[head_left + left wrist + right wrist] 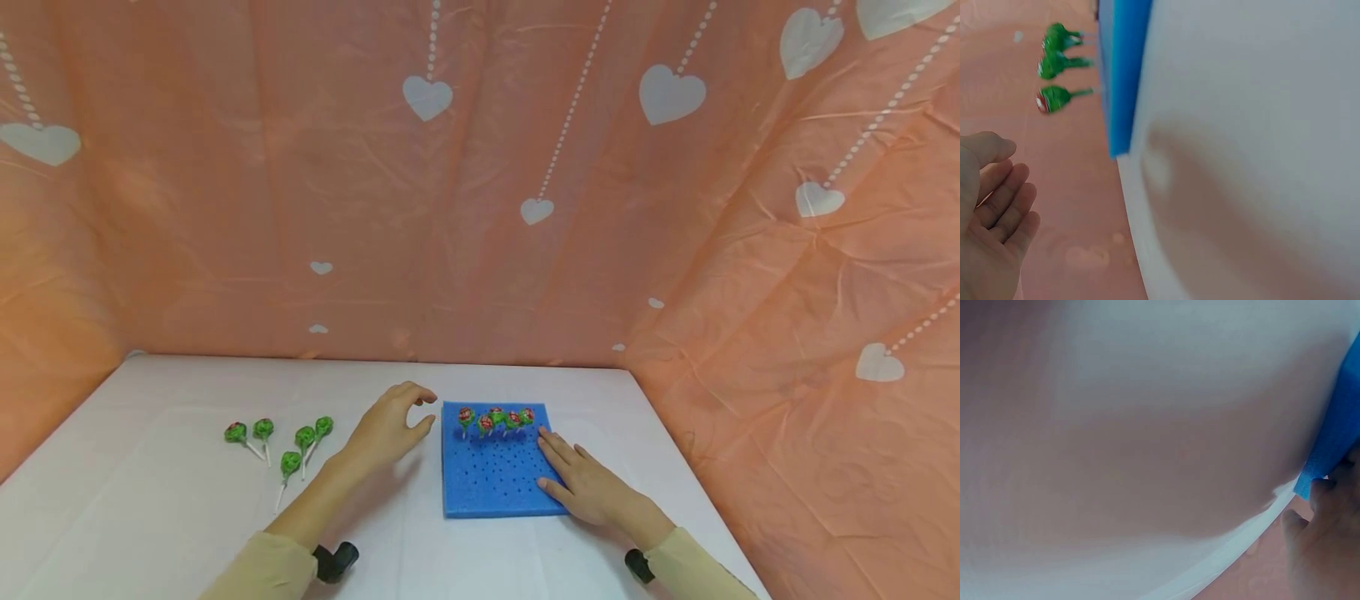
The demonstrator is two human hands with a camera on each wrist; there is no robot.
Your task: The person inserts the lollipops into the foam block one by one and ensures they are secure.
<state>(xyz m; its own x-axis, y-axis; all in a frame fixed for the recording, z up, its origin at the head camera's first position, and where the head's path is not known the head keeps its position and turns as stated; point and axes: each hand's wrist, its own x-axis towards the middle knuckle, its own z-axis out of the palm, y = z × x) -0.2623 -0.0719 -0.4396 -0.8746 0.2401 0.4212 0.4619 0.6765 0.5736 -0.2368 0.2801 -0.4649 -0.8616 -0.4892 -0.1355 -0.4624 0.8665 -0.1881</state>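
A blue foam board (pixel 495 492) dotted with small holes lies on the white table. Several lollipops (pixel 485 425) in green and red wrappers stand upright by their sticks along its far part. My right hand (pixel 592 487) rests with fingers spread on the board's right edge. In the right wrist view, that hand (pixel 1329 531) is at the blue edge. My left hand (pixel 387 429) hovers left of the board, fingers loosely bent and nothing between them. The left wrist view shows this hand (pixel 994 212) empty, close to the standing lollipops (pixel 1055 99).
More loose lollipops (pixel 289 464) lie on the table (pixel 187 517) at the left, heads pointing away. An orange curtain (pixel 480 292) with white hearts hangs behind the table and along its right side. A black wrist camera (pixel 337 561) sits on each forearm.
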